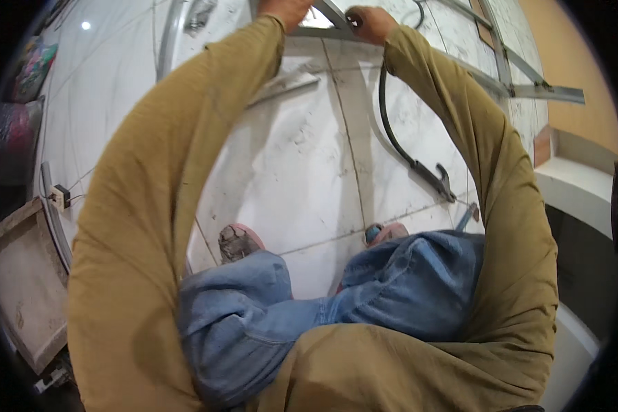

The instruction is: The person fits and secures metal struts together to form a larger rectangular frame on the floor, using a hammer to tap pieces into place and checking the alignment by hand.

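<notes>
At the top edge, both my arms in tan sleeves reach out to a grey metal frame (316,32) made of flat bars. My left hand (286,10) is at the frame's left part, its fingers cut off by the picture's edge. Beside the bar's right end, my right hand (373,25) is closed, fingers curled round the metal frame. A black cable (384,110) runs down from near my right hand to a welding electrode holder (434,180), which lies on the tiles with its jaw toward me.
More metal framework (505,65) stands at the upper right, one bar jutting out. A loose metal strip (285,89) lies on the white tiled floor (288,165). A shallow tray-like box (27,281) is at the left, near a small socket (60,198). A white ledge (577,182) borders the right.
</notes>
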Available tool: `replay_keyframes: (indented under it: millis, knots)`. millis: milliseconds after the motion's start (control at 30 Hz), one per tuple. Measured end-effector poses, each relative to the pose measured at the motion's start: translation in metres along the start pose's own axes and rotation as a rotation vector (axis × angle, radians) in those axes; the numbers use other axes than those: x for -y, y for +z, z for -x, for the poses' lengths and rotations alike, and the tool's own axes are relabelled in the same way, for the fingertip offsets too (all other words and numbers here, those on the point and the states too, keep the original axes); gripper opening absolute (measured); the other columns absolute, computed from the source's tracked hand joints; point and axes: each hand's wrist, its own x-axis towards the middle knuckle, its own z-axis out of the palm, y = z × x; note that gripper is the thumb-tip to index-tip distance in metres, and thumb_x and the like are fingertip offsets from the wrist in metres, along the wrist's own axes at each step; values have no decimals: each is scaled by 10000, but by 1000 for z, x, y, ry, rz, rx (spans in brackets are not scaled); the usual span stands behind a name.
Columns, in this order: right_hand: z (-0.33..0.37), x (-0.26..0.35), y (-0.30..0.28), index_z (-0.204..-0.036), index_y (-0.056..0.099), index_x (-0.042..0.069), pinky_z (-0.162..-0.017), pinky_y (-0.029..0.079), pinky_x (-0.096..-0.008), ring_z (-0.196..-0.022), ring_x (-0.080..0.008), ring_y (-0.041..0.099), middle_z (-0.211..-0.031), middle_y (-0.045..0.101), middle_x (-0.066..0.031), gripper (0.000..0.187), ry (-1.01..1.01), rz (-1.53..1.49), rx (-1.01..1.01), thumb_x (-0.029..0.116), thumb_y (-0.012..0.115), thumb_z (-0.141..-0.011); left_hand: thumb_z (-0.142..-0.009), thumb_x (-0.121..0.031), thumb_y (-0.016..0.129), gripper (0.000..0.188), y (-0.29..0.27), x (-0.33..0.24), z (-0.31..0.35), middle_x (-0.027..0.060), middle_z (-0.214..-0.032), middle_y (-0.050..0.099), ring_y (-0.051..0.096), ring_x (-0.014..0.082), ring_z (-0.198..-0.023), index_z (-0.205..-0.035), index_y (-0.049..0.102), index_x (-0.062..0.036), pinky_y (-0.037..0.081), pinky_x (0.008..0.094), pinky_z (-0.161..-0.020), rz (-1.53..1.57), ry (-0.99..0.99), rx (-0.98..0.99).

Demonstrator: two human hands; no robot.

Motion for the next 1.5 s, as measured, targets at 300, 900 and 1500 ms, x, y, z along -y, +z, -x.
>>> replay_keyframes:
  millis: [300, 900, 1500]
  knots:
    - [3, 10, 2, -937, 721, 63, -762, 542, -446, -836, -380, 680, -878, 699, -195, 206, 147, 94, 130, 174, 654, -777, -835, -506, 682, 577, -7, -7, 3, 209, -1001, 704, 669, 357, -965, -1048, 676, 31, 516, 389, -842, -66, -90, 19]
    - [14, 23, -7, -985, 678, 35, -872, 500, -460, -995, -374, 634, -995, 672, -187, 183, 50, 102, 82, 101, 578, -847, -874, -509, 648, 557, -4, -18, 14, 151, -945, 697, 656, 264, -895, -1037, 678, 23, 511, 353, -779, 102, -170, 36]
    - [21, -12, 14, -783, 695, 21, -765, 535, -463, -831, -398, 674, -813, 685, -219, 149, -30, -158, -142, 128, 617, -715, -934, -410, 640, 435, -11, -10, 11, 68, -1098, 656, 628, 191, -1031, -1170, 621, -45, 472, 359, -871, 184, -273, 49]
